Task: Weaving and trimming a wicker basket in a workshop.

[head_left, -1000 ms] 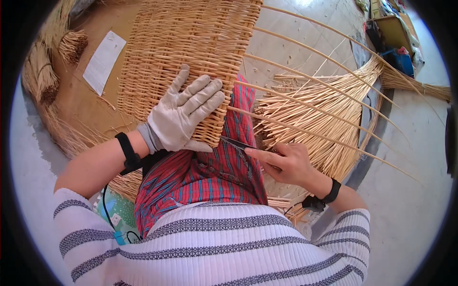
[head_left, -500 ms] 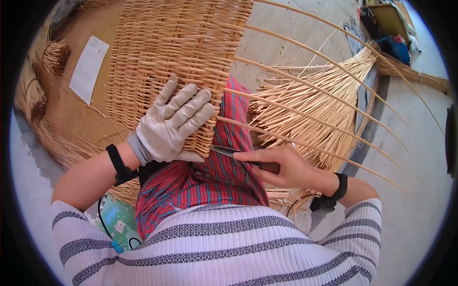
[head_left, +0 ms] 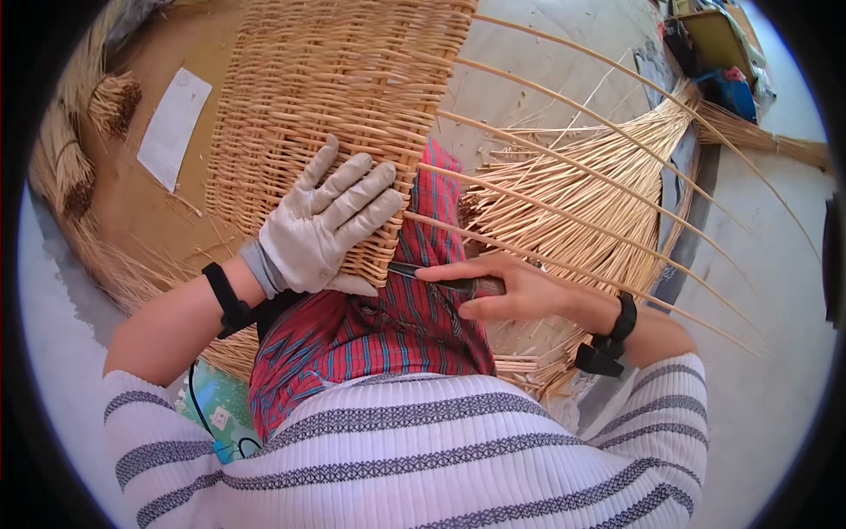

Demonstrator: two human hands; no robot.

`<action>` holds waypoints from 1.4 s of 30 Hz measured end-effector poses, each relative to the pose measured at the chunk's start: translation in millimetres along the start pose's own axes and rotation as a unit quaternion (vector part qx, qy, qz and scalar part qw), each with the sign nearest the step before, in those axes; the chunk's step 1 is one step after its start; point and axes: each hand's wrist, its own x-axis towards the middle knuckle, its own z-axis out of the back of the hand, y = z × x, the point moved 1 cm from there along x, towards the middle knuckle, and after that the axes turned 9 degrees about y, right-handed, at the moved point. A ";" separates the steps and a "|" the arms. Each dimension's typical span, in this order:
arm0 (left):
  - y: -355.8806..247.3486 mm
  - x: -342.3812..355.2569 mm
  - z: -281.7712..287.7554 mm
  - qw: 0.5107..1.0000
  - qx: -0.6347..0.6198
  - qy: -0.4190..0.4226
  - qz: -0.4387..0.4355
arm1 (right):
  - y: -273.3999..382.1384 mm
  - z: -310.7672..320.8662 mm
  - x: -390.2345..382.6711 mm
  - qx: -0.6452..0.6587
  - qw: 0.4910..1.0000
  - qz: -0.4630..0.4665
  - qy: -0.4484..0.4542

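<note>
Over on the far left I can see bundles of thin stalks (head_left: 75, 181), cut ends showing, then a sheet of white paper (head_left: 174, 130) lying on a brown surface. Next comes the woven wicker panel (head_left: 335, 70), slanting up above the person's lap. The gloved left hand (head_left: 326, 216) lies flat on its lower part, grip spread, thumb along the bottom edge. Red striped cloth (head_left: 379, 353) covers the lap. The bare right hand (head_left: 520, 286) has its grip closed round a dark-handled tool (head_left: 487, 286), index finger stretched forward, tip by the panel's lower right corner; I can't tell if they touch. Long rods (head_left: 493, 186) stick out rightward from the panel, above a fanned heap of stalks (head_left: 590, 198).
</note>
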 end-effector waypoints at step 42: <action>-23.1 5.2 13.4 0.997 0.057 0.002 0.057 | -61.0 -40.3 -80.9 0.143 0.804 0.298 -0.495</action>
